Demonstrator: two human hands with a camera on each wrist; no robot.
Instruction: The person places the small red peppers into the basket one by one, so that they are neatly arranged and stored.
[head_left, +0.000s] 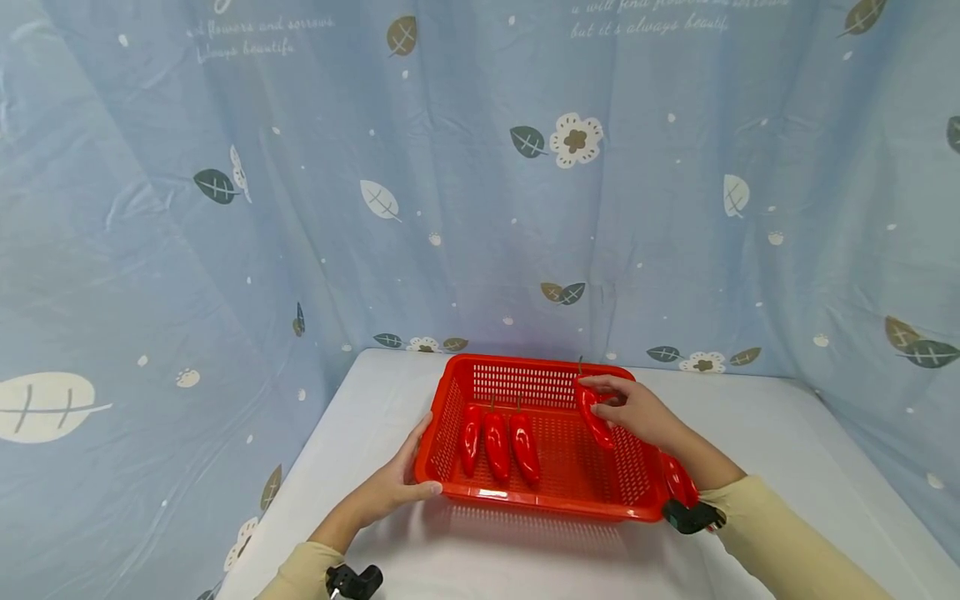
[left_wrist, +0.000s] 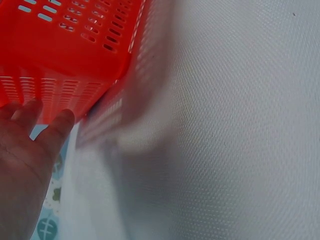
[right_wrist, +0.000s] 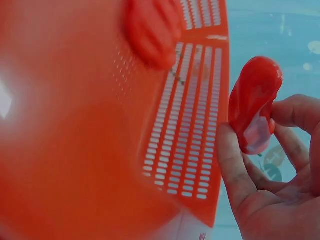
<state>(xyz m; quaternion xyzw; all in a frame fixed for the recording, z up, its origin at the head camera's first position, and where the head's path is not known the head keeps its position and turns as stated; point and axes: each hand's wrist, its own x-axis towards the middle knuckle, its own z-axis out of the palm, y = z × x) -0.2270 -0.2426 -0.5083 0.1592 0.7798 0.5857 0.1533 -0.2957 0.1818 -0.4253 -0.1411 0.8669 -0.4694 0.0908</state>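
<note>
A red plastic basket (head_left: pixel 555 500) with slotted walls stands on the white table. Three red chili peppers (head_left: pixel 497 446) lie side by side in its left half, stems toward the back wall. My right hand (head_left: pixel 633 408) pinches another red chili pepper (right_wrist: pixel 257 95) between thumb and fingers, above the basket's right part. The stem of this pepper points away from me. At the basket's left end is my left hand (head_left: pixel 397 483), its fingers (left_wrist: pixel 57 127) fairly straight against the side wall and its thumb near the front corner.
Just outside the basket's right end, more red pepper surface (head_left: pixel 677 481) shows, partly covered by the right forearm. White tabletop (head_left: pixel 780 467) surrounds the basket. A blue curtain (head_left: pixel 480 208) with leaf and flower prints hangs behind the table.
</note>
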